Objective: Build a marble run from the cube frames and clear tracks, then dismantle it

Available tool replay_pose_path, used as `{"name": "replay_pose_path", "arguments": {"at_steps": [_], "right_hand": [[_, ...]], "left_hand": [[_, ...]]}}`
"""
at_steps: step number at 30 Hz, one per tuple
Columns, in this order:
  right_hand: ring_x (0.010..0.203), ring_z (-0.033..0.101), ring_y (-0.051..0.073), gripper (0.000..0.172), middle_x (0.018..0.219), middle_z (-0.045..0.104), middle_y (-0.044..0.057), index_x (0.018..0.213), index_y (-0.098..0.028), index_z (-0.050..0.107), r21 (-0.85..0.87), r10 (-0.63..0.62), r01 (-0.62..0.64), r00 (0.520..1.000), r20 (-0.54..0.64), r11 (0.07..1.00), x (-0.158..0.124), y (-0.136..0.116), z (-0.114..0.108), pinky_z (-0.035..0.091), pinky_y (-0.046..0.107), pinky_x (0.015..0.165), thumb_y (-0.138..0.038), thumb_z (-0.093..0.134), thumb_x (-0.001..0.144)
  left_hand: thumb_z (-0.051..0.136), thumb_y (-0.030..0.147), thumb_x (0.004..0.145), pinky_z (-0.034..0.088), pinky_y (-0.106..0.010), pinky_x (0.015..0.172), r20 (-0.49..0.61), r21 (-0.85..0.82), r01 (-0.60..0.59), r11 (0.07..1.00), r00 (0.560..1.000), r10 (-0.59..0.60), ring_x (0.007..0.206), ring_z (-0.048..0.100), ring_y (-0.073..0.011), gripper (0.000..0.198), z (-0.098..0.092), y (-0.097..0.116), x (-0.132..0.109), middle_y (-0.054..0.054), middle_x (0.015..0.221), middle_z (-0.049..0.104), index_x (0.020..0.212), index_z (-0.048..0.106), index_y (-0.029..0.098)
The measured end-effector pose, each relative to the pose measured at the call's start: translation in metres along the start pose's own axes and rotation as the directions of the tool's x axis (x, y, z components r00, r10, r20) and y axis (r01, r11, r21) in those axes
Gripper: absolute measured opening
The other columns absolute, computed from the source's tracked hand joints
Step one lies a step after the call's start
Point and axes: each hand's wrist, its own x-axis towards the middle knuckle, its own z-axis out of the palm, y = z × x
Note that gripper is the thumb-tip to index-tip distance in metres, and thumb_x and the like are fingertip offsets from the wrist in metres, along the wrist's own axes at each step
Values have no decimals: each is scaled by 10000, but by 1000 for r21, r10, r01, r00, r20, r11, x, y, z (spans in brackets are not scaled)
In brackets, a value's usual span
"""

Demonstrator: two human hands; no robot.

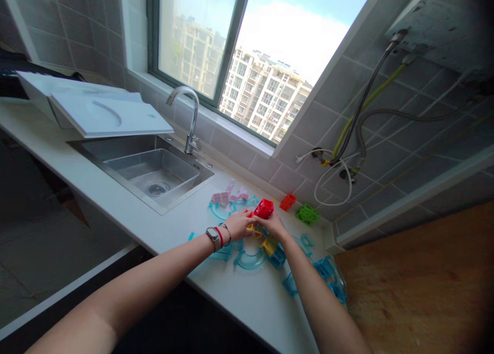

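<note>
Both my hands meet over a spread of plastic toy pieces on the counter. In my right hand (272, 225) is a red hollow plastic block (264, 208), tilted, with its open end up. The fingers of my left hand (238, 224) are closed against its left side, where an orange-red bit shows; whether that is a separate piece I cannot tell. Below my hands lie yellow pieces (267, 248), a blue block (277, 258) and a clear blue curved track (250, 260). Pink pieces (221, 198) and another blue curved track (218, 211) lie beyond my left hand.
An orange-red block (287, 202) and a green lattice block (307, 214) stand by the wall. More blue pieces (328, 271) lie right of my forearm. Left are a steel sink (154, 174), a faucet (193, 120) and white foam panels (111, 114). Hoses (360, 107) hang at right.
</note>
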Motion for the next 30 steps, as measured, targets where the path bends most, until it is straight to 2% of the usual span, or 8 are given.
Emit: {"name": "replay_pose_path", "arguments": {"at_steps": [6,17,30], "right_hand": [[669,650,224,262,619,696,21,693,-174,682,10,6,-7,999,44,1000,3,-2,-1,527,336,648,-321,857,564],[686,660,241,221,620,709,41,680,-165,690,-1,14,-14,997,77,1000,2,-7,-2,535,349,655,-277,848,574],[684,656,225,205,618,695,20,694,-168,672,-51,13,-10,999,46,999,4,-4,-1,528,335,668,-260,827,595]], "left_hand": [[758,365,805,382,-452,1141,-10,-24,1,1000,1000,-2,1296,491,-282,359,1,1,0,-66,1320,575,1148,677,301],[740,377,821,391,-447,1136,-19,-38,12,999,1000,-12,1296,492,-282,380,2,2,-2,-56,1286,587,1188,655,326],[731,341,829,422,-424,1110,2,6,20,1000,1000,-20,1323,460,-279,348,-2,5,-4,-51,1330,565,1167,652,311]]}}
